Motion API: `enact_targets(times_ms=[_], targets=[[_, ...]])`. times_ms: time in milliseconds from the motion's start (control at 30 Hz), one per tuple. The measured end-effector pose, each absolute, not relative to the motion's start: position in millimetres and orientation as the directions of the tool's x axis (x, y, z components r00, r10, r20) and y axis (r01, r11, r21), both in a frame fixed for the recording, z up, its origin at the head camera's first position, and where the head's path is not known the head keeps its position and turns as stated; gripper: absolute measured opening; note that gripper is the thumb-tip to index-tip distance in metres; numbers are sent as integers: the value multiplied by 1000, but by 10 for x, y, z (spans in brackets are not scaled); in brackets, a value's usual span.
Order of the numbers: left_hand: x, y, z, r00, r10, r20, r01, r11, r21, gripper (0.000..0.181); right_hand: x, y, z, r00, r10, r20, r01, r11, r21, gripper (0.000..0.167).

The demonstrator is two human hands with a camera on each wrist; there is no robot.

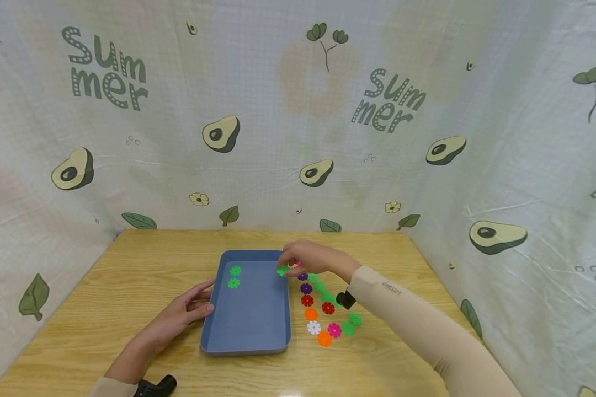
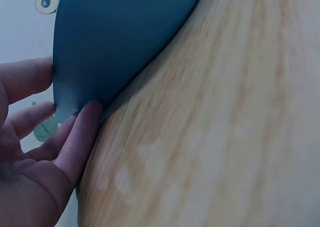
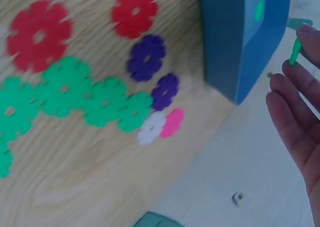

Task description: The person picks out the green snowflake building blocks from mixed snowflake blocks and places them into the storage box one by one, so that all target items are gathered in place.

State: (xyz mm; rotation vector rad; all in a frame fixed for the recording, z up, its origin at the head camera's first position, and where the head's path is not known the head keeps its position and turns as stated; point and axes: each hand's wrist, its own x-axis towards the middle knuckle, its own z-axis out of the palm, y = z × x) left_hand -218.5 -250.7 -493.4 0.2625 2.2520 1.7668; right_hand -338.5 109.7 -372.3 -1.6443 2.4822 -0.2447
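Note:
A blue-grey rectangular tray lies on the table, with two green notched plastic discs, one just behind the other, inside near its far left corner. My left hand rests fingertips and thumb against the tray's left wall; the left wrist view shows its fingers fairly straight on the outside of the wall. Over the tray's far right corner, my right hand pinches another green notched disc between thumb and index finger. In the right wrist view that disc is seen edge-on, above the tray rim.
Right of the tray lie several loose notched discs: green, purple, red, orange, white and pink. A printed curtain surrounds the wooden table at the back and sides.

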Motion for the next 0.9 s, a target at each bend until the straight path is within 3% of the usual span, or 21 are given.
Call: enact_targets(times_ms=[433, 900], targets=[[-2180, -2522, -4931, -940, 330, -87, -7, 235, 972, 73, -3448, 390, -3771, -367, -927, -83, -913, 376, -157, 28], [-2203, -2549, -4947, -932, 353, -79, -3, 213, 977, 73, -3426, -30, -3940, -342, -932, -124, -897, 362, -252, 27]])
